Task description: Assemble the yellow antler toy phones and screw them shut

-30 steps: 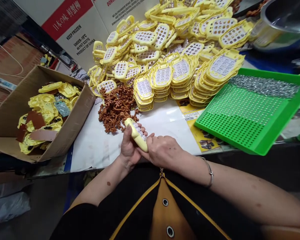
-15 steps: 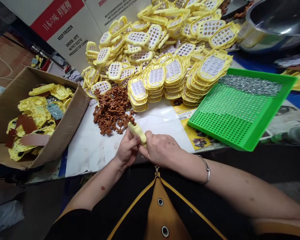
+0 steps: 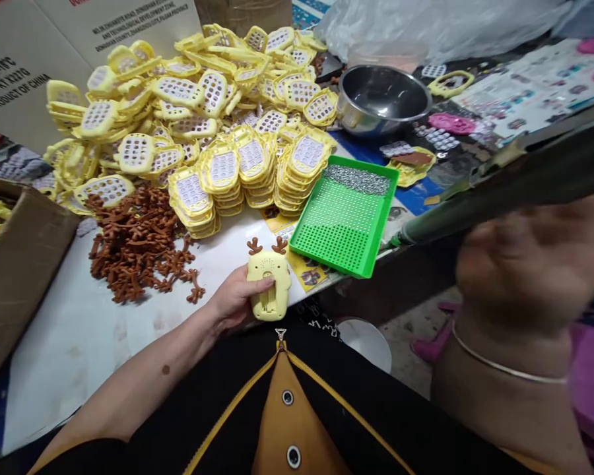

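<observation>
My left hand (image 3: 237,293) grips a yellow toy phone (image 3: 269,297) by its left side, thumb across its back. The phone's back faces me, with speaker holes and an uncovered battery recess. Two brown antlers (image 3: 266,246) stick up from its top edge. Off to the right, my right hand (image 3: 534,257) is raised, apart from the phone and smeared by motion, so its fingers cannot be made out. A pile of brown antler pieces (image 3: 133,244) lies left of the phone. Beyond the phone stand stacks of yellow phone shells (image 3: 193,201) with pale keypads.
A green perforated tray (image 3: 336,227) holds many small screws. Behind it sits a steel bowl (image 3: 383,99). A large heap of yellow shells (image 3: 178,92) covers the table's back, and a cardboard box (image 3: 24,277) stands at left. A dark rail (image 3: 499,171) runs along the right.
The phone has turned upright with its back towards me, antlers now showing at its top. My right hand has let go and swung far right. The view has shifted right.
</observation>
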Motion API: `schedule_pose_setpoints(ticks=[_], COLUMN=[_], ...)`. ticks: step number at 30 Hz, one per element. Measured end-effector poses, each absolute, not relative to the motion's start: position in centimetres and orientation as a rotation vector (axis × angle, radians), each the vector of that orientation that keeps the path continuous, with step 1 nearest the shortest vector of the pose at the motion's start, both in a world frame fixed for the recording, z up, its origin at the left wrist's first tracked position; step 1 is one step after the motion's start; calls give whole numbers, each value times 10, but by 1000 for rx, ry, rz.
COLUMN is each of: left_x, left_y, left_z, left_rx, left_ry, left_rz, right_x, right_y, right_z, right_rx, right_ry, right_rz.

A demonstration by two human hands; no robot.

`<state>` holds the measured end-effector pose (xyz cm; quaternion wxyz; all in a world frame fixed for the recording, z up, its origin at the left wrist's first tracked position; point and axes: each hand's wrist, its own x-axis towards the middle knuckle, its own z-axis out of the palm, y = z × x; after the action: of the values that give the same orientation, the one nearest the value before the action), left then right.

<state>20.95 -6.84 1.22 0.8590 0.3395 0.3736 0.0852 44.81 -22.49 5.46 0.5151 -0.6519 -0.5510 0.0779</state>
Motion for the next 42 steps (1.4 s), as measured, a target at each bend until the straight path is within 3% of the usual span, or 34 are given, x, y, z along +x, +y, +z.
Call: schedule_pose_setpoints(ticks=[4,9,20,35,42], left_x=[223,230,225,224,223], left_y=[-64,-61,-57,-54,-57], left_z=[9,7,-2,-3,-1], left_rx=[694,633,585,554,525], left_ry=[819,814,791,772,800], left_rz=[232,229,187,172,189], right_x=[472,468,468,467,438], right_y=[-207,-173,-137,-134,-142], right_z=[51,50,4,-1,30], right_rx=[-1308,-1097,-1458,-1311,-1246], right_ry=[-911,-957,-1119,-1107,-1054], right_rz=[306,404,122,211,91])
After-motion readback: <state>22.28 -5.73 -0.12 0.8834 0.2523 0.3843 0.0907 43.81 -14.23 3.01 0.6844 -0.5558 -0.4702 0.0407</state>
